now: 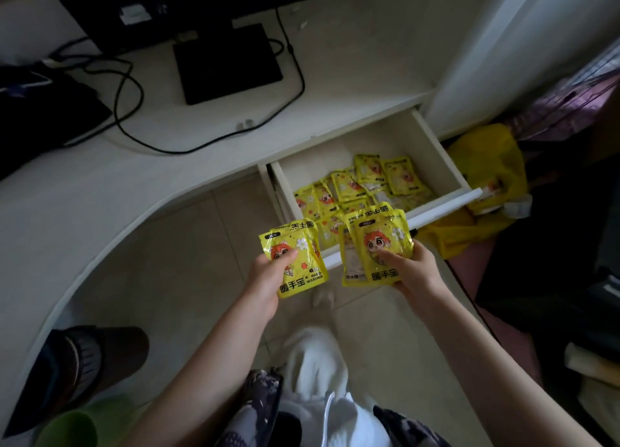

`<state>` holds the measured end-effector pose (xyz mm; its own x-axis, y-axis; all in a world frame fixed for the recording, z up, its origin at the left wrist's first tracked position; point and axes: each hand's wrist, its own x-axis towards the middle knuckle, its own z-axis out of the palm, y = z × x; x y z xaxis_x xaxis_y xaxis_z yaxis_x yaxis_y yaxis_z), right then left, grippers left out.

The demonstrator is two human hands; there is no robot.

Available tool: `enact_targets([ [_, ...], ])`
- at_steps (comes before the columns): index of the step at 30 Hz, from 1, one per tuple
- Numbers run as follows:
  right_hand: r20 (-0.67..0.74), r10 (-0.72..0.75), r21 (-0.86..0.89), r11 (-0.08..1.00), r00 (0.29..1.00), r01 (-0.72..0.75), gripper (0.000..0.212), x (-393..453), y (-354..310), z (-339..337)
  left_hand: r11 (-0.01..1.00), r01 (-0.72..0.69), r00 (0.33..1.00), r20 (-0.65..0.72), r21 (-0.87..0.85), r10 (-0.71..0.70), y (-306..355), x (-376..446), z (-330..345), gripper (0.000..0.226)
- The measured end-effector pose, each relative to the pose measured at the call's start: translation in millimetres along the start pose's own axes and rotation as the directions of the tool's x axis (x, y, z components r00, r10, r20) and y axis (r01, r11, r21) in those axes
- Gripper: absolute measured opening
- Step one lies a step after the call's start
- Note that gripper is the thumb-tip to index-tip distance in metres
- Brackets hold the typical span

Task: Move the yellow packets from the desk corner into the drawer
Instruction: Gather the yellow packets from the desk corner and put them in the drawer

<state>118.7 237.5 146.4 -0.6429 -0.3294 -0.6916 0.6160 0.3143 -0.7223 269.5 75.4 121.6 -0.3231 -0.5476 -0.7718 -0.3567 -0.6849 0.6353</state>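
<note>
Left hand: the left hand (pixel 268 275) gripped a small stack of yellow packets (pixel 295 258), thumb curled across the printed front, fingers hidden behind; it was held over the floor, just left of the drawer's front corner.
Right hand: the right hand (pixel 411 267) held a second, fanned stack of yellow packets (pixel 375 242), thumb pressed on the cartoon figure of the top one; this stack overlapped the drawer front as seen from the head camera.
Drawer: the white drawer (pixel 432 138) stood pulled out from under the tabletop, open to the top.
Packets in drawer: a loose pile of yellow packets (pixel 365 185) lay inside, overlapping at mixed angles, mostly toward the front and left of the drawer.
Tabletop: the curved white tabletop (pixel 167 171) carried a dark monitor base (pixel 228 64) and black cables (pixel 134 111) looping across it.
Tabletop corner: no yellow packets showed on the visible stretch at the far right.
Floor: pale tiles (pixel 188 255) ran below the hands; a yellow bag (pixel 483 164) lay just right of the drawer, and a dark slipper (pixel 90 362) sat at lower left.
</note>
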Motion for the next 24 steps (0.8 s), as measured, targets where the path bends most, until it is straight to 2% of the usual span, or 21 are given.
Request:
enact_targets([
  [5,-0.045,-0.009,-0.042,0.999,0.999,0.007,0.032,57.0,-43.7,-1.7,0.996,0.057,0.998,0.001,0.07,-0.057,26.9,39.5,35.3,0.023],
  [9,-0.074,0.018,-0.107,0.994,0.997,-0.025,0.034,99.4,-69.7,-4.0,0.987,0.096,0.995,-0.028,0.126,-0.093,38.8,69.8,59.6,0.056],
  [13,-0.036,0.077,-0.131,0.988,0.996,-0.081,0.039,133.7,-90.9,-13.6,0.977,0.129,0.991,-0.047,0.17,-0.123,49.6,88.3,89.7,0.05],
  [18,-0.033,0.136,-0.188,0.972,0.99,-0.139,0.038,181.7,-113.1,-31.9,0.965,0.168,0.986,-0.05,0.203,-0.161,48.2,121.8,126.2,0.076],
  [21,-0.01,0.14,-0.231,0.963,0.99,-0.138,0.037,210.1,-125.8,-41.2,0.969,0.196,0.979,-0.077,0.149,-0.187,53.9,132.7,149.3,0.079],
  [24,0.003,0.185,-0.296,0.939,0.983,-0.175,0.046,237.8,-136.0,-48.0,0.976,0.207,0.97,-0.146,0.067,-0.195,58.6,142.1,171.7,0.078],
])
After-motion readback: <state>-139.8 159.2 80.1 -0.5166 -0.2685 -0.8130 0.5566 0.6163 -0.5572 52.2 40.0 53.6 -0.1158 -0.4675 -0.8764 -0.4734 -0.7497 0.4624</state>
